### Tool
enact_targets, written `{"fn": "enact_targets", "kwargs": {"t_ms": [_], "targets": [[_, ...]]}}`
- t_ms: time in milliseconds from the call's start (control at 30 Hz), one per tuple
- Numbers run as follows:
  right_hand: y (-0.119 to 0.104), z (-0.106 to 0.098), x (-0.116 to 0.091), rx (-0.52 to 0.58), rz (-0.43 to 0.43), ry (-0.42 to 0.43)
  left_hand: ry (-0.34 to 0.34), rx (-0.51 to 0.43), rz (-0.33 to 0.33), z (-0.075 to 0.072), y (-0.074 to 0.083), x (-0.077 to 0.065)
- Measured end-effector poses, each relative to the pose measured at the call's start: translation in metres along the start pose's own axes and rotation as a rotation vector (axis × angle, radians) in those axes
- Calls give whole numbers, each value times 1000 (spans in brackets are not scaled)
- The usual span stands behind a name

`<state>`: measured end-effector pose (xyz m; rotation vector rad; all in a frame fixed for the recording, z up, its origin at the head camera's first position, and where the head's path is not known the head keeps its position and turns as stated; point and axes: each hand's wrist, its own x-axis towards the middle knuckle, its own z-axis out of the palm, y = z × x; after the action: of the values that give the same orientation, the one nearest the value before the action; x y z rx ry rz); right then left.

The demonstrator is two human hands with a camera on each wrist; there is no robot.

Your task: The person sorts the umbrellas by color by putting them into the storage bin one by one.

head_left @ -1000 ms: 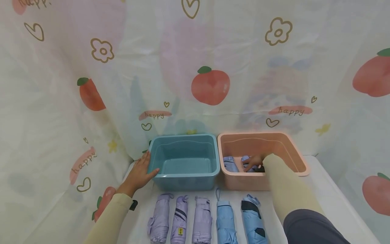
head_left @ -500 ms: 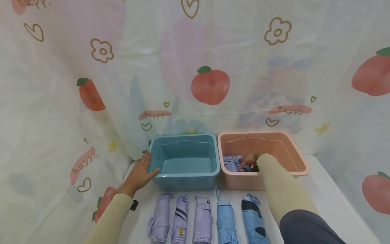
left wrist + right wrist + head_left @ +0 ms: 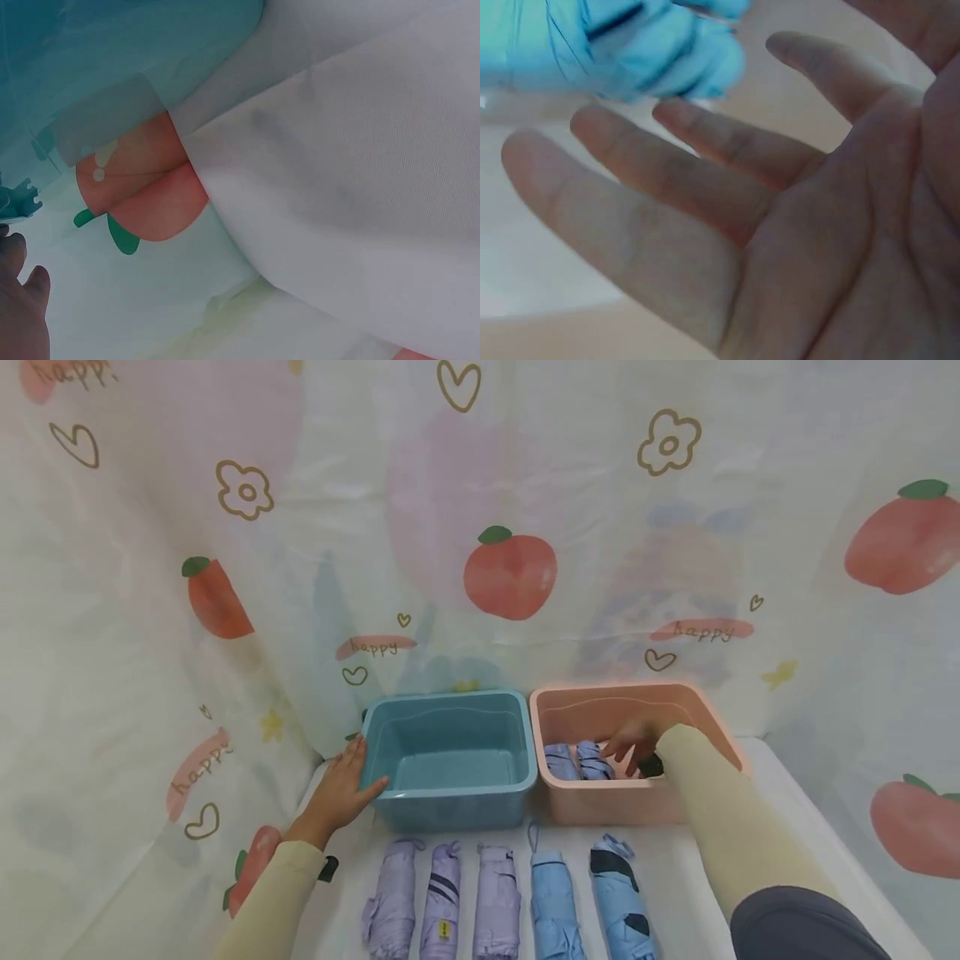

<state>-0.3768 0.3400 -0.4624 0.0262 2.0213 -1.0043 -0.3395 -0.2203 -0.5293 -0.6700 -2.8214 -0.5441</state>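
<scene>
A blue folded fabric umbrella with dark stripes point(image 3: 594, 760) lies in the left half of the peach-coloured rectangular plastic bin point(image 3: 607, 802); a second blue folded fabric umbrella point(image 3: 562, 762) lies between it and the bin's left wall. The right-hand grip point(image 3: 636, 743) is inside the peach bin, just beside the striped umbrella, fingers spread and holding nothing; whether a fingertip brushes the fabric I cannot tell. Since the step looks like settling this pair, fingers best lift straight up, clear of the loose folds, so neither umbrella rolls towards the bin's bare right side. Any straightening would be better done with a flat, light push towards its left wall.

To the left of the peach bin, the left-hand grip point(image 3: 339, 787) rests, fingers extended, on the rim of the teal rectangular plastic bin point(image 3: 450, 812); light pressure should suffice there. In front of the two bins, five folded fabric umbrellas point(image 3: 497, 902), three lilac and two light blue, lie side by side on the white surface point(image 3: 783, 810); the right forearm should pass above them.
</scene>
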Motion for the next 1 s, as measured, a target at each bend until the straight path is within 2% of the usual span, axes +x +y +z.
{"fn": "enact_targets", "kwargs": {"t_ms": [133, 300, 400, 533, 700, 833, 1000], "targets": [[-1, -3, -18, -44, -45, 76, -6, 7, -9, -3, 1, 3], [3, 1, -50, -129, -179, 205, -11, 4, -17, -3, 0, 3], [14, 14, -68, -150, -235, 241, -25, 4, -22, -3, -1, 2], [31, 36, -91, -131, -270, 247, -46, 3, -28, -2, 0, -1], [50, 61, -116, -121, -349, 278, -38, 0, -26, -2, 2, -3], [71, 81, -125, -106, -386, 282, -31, -4, -25, -2, 4, -3], [102, 109, -113, -4, -357, 262, -26, -5, -26, -1, 4, -2]]}}
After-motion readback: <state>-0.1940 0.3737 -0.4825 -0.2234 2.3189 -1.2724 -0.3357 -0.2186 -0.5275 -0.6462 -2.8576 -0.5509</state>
